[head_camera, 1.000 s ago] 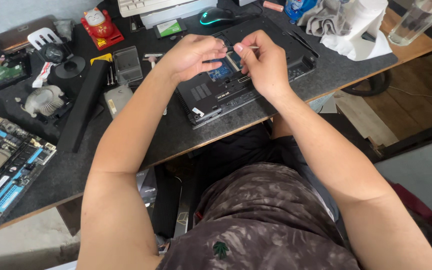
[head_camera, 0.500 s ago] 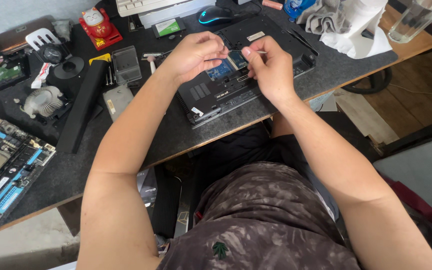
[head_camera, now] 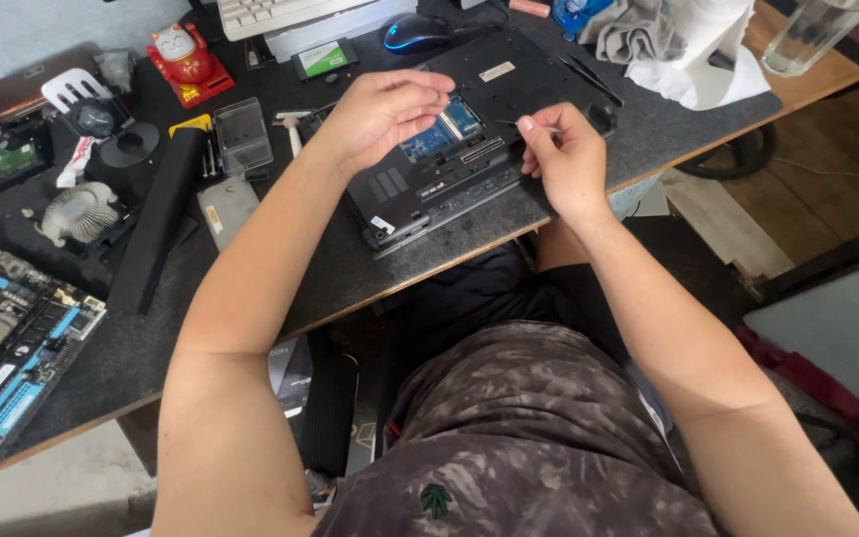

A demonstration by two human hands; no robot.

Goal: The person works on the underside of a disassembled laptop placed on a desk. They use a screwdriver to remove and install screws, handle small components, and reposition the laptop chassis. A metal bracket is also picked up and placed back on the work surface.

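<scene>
Left hand (head_camera: 380, 114) covers part of open bay, fingers curled, grip unclear. Right hand (head_camera: 561, 159) pinches thin tool (head_camera: 529, 125). Black laptop (head_camera: 469, 149) upside down on desk mat (head_camera: 350, 268), blue board exposed.

You are at an electronics repair bench, a small workshop rather than a tidy office. A dark mat (head_camera: 648, 149) covers the desk, and an opened laptop (head_camera: 469, 149) lies on it with its boards exposed. Spare parts crowd your left: a bare motherboard (head_camera: 2, 348), a cooler fan (head_camera: 77, 211), a hard drive (head_camera: 0, 159) and a clear parts box (head_camera: 243, 134). Tweezers (head_camera: 589, 75) lie by the laptop. A keyboard (head_camera: 270, 12), a mouse (head_camera: 415, 32) and a rag (head_camera: 633, 35) sit along the far edge.
</scene>
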